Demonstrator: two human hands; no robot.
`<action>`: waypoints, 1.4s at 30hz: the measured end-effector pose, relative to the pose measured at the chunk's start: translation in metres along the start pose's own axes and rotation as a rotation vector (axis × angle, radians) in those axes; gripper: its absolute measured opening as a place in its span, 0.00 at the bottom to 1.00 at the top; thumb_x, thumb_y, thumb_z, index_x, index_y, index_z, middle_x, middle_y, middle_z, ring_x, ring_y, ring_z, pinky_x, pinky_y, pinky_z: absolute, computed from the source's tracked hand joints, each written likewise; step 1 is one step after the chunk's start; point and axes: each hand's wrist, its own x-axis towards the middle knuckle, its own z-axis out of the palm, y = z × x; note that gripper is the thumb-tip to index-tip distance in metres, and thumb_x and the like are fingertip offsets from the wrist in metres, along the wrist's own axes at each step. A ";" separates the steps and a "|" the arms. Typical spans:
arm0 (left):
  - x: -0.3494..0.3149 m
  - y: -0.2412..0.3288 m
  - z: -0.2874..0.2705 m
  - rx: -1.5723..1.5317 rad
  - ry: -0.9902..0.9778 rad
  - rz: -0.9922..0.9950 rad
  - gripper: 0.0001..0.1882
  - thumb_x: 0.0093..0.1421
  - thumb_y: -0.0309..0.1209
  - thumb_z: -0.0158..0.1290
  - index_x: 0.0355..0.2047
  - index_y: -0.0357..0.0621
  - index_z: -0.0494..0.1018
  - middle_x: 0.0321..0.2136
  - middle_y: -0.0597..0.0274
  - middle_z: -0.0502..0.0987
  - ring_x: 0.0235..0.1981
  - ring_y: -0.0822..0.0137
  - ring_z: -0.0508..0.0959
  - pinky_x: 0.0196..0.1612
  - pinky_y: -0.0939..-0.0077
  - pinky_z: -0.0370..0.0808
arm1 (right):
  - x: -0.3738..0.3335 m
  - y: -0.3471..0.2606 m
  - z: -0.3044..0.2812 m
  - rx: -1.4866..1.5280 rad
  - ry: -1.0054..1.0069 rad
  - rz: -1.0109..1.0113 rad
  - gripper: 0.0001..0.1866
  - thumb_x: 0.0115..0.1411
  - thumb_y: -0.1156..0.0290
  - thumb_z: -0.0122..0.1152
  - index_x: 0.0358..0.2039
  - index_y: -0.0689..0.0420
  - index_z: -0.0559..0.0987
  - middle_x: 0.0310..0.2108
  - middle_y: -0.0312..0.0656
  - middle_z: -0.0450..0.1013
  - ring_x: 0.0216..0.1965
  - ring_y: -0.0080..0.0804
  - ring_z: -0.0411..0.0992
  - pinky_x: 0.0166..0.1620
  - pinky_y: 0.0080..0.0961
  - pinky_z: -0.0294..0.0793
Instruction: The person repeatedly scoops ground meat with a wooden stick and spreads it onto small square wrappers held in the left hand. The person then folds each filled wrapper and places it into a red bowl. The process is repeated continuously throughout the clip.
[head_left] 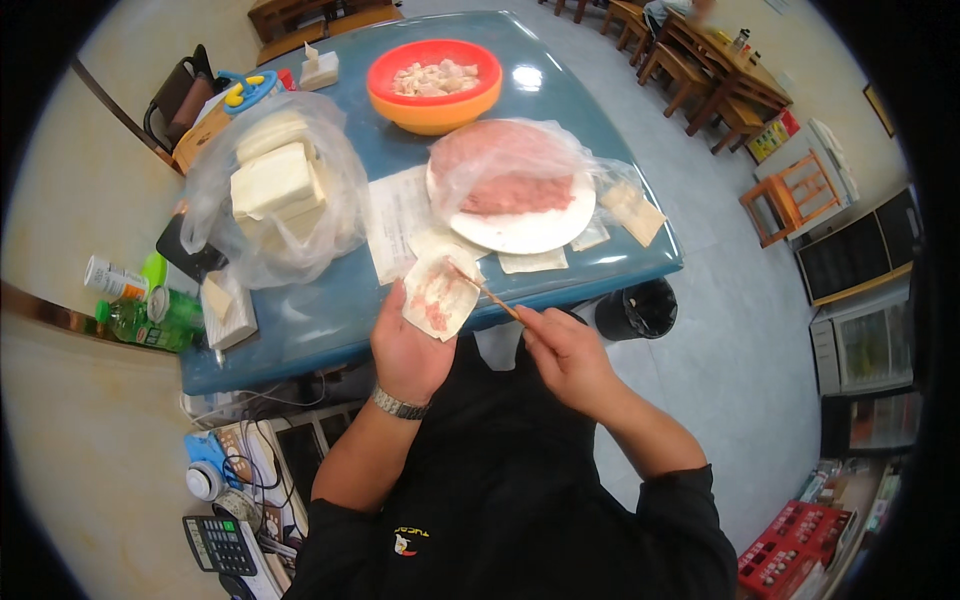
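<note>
A square dough wrapper (464, 305) with pink minced meat smeared over it lies on the fingers and palm of my left hand (408, 350). Pinched in my right hand (570, 358) is a thin wooden stick (497, 301), its far tip touching the meat on the wrapper. Just beyond, a mound of minced meat (520, 192), partly draped in clear plastic, sits on a white plate (510, 236). To the left, thick stacks of pale wrappers (275, 185) fill an opened plastic bag (340, 225). A red-rimmed orange bowl (432, 118) farther back holds several pale folded dumplings (437, 78).
Loose wrappers (533, 262) lie by the front edge of the blue-green table (370, 345). Green bottles (140, 325) and a tissue box (230, 312) stand at the left. Below the right edge is a black bin (640, 310). A calculator (222, 547) sits at lower left.
</note>
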 end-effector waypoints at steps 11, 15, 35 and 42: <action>0.010 0.017 -0.009 0.024 0.044 0.021 0.32 0.79 0.43 0.39 0.73 0.30 0.59 0.72 0.45 0.66 0.73 0.49 0.67 0.76 0.52 0.62 | -0.025 -0.001 -0.004 -0.291 0.002 -0.167 0.23 0.61 0.82 0.67 0.57 0.58 0.83 0.33 0.43 0.75 0.32 0.42 0.76 0.33 0.34 0.76; 0.009 0.015 -0.007 0.051 0.049 -0.010 0.31 0.79 0.43 0.38 0.73 0.30 0.59 0.72 0.45 0.66 0.73 0.49 0.67 0.75 0.52 0.63 | -0.012 -0.002 -0.016 0.038 -0.141 -0.046 0.17 0.66 0.80 0.64 0.56 0.61 0.83 0.33 0.45 0.78 0.32 0.39 0.78 0.35 0.30 0.77; -0.005 0.011 -0.014 0.119 -0.010 -0.050 0.35 0.78 0.45 0.38 0.74 0.29 0.56 0.74 0.43 0.63 0.75 0.48 0.63 0.77 0.52 0.59 | 0.008 0.019 -0.002 1.063 -0.254 0.779 0.17 0.75 0.67 0.62 0.60 0.58 0.83 0.29 0.30 0.75 0.22 0.13 0.64 0.24 0.13 0.59; 0.002 0.031 -0.021 0.123 -0.033 -0.016 0.35 0.79 0.44 0.37 0.74 0.26 0.56 0.74 0.41 0.63 0.75 0.47 0.63 0.78 0.52 0.57 | -0.016 0.031 0.000 1.057 -0.344 0.871 0.16 0.74 0.68 0.64 0.58 0.59 0.84 0.28 0.32 0.75 0.21 0.14 0.63 0.23 0.13 0.58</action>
